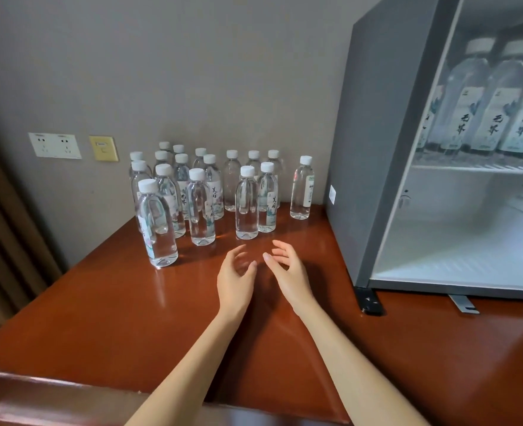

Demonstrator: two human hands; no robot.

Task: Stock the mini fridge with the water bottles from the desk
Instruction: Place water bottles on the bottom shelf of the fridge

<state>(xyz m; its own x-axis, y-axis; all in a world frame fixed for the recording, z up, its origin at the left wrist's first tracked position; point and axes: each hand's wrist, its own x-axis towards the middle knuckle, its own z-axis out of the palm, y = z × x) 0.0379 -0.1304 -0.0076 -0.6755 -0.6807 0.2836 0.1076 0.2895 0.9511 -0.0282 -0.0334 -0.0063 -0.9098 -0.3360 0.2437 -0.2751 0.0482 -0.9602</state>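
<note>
Two empty hands, left hand point(237, 279) and right hand point(287, 272), hover with fingers loosely curled above the desk point(115, 302), just short of the water bottles point(247, 204) standing near the wall point(223, 72), left of the open mini fridge point(377, 133).

Mini fridge point(386, 149) cut by right edge; rear desk bottles point(164, 146) mostly hidden behind nearer ones.

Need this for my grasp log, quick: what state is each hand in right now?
Left hand: open, fingers loosely curled, holding nothing.
Right hand: open, fingers loosely curled, holding nothing.
</note>
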